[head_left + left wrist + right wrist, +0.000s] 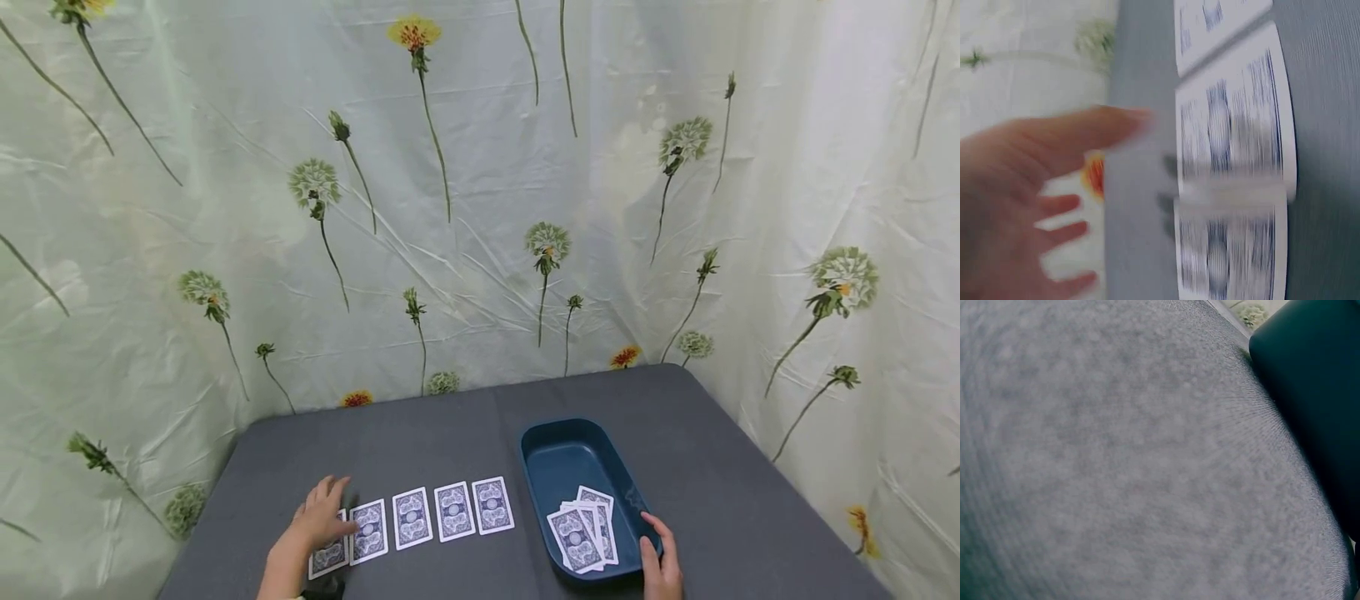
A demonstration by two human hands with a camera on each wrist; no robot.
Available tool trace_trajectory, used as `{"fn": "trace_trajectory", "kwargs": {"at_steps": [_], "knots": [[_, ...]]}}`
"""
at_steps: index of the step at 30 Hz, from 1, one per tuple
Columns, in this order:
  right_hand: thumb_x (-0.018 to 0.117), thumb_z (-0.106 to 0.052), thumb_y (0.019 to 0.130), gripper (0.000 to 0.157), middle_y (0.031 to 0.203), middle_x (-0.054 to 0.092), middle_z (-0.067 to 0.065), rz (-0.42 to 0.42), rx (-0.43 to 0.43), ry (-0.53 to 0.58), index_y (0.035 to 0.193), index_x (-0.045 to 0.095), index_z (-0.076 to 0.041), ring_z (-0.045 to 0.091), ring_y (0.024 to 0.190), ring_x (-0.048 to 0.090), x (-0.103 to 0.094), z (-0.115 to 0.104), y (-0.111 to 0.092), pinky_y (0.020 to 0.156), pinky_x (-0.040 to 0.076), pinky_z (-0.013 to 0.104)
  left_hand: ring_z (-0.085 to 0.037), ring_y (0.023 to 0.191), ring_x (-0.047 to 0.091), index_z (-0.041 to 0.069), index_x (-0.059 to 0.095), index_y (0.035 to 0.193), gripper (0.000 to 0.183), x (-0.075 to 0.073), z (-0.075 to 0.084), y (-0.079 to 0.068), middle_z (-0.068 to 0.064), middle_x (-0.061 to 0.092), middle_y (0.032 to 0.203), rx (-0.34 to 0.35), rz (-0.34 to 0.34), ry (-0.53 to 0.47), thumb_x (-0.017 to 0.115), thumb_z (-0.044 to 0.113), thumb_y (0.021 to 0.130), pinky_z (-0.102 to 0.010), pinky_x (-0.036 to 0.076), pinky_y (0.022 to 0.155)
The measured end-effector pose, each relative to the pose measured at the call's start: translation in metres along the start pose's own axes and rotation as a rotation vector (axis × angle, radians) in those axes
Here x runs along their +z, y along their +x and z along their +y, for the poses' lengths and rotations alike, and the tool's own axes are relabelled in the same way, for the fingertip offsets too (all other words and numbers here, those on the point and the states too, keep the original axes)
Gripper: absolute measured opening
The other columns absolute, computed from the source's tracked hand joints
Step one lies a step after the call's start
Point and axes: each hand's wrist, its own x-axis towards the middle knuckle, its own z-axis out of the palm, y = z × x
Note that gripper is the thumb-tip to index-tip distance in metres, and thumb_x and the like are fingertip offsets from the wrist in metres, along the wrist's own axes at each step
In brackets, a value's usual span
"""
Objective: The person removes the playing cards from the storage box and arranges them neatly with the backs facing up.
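Several playing cards lie face down in a row on the grey table, with blue-and-white patterned backs. My left hand (318,521) is over the left end of the row, fingers spread and holding nothing. It partly covers the leftmost card (327,560) and the edge of the neighbouring card (369,542). In the left wrist view the left hand (1016,169) looks blurred, its thumb apart from the cards (1229,125). At the right, my right hand (663,567) grips the near right rim of a dark blue tray (573,433). A loose pile of cards (577,537) lies inside the tray.
The grey table (442,433) backs onto a hanging curtain (480,275) printed with dandelions, which also runs along the right side. More cards of the row, including the rightmost card (492,505), lie just left of the tray.
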Motion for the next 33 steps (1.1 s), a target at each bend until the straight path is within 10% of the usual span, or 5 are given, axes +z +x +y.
{"fn": "trace_trajectory", "kwargs": {"at_steps": [8, 14, 18, 23, 33], "knots": [[0.038, -0.020, 0.096, 0.031, 0.119, 0.046, -0.015, -0.030, 0.027, -0.018, 0.125, 0.046, -0.011, -0.022, 0.104, 0.025, 0.000, 0.000, 0.002, 0.093, 0.017, 0.005, -0.026, 0.098, 0.060, 0.011, 0.061, 0.109, 0.030, 0.027, 0.102, 0.010, -0.007, 0.063, 0.106, 0.438, 0.403, 0.076, 0.065, 0.018, 0.080, -0.044, 0.046, 0.081], [0.035, -0.023, 0.097, 0.035, 0.134, 0.038, 0.004, -0.089, 0.077, -0.013, 0.130, 0.041, -0.014, 0.004, 0.125, 0.025, -0.001, -0.002, 0.007, 0.108, 0.017, 0.048, -0.014, 0.095, 0.060, 0.018, 0.062, 0.109, 0.027, 0.050, 0.183, 0.009, 0.002, 0.062, 0.105, 0.732, 0.344, 0.173, 0.062, 0.025, 0.083, -0.031, 0.048, 0.079], [0.035, -0.022, 0.097, 0.037, 0.136, 0.036, 0.007, -0.092, 0.077, -0.001, 0.131, 0.040, -0.009, 0.018, 0.129, 0.024, -0.001, -0.002, 0.009, 0.108, 0.016, 0.052, -0.008, 0.094, 0.058, 0.022, 0.060, 0.112, 0.030, 0.072, 0.225, 0.009, 0.005, 0.060, 0.107, 0.871, 0.222, 0.259, 0.061, 0.031, 0.084, -0.023, 0.047, 0.079], [0.035, -0.023, 0.097, 0.037, 0.136, 0.034, 0.010, -0.105, 0.081, -0.015, 0.131, 0.039, -0.009, 0.027, 0.129, 0.024, -0.002, -0.002, 0.008, 0.107, 0.016, 0.054, -0.007, 0.108, 0.052, 0.025, 0.053, 0.122, 0.042, 0.099, 0.256, 0.008, 0.007, 0.054, 0.119, 0.860, 0.019, 0.394, 0.060, 0.040, 0.084, -0.021, 0.045, 0.087], [0.041, -0.017, 0.095, 0.031, 0.116, 0.045, -0.027, -0.006, -0.066, 0.009, 0.124, 0.048, -0.010, -0.026, 0.102, 0.026, -0.002, 0.006, 0.000, 0.083, 0.018, -0.003, -0.014, 0.132, 0.034, 0.032, 0.032, 0.137, 0.088, 0.128, 0.283, 0.020, 0.008, 0.032, 0.144, 0.644, -0.180, 0.617, 0.067, 0.065, 0.063, -0.038, 0.043, 0.093]]}}
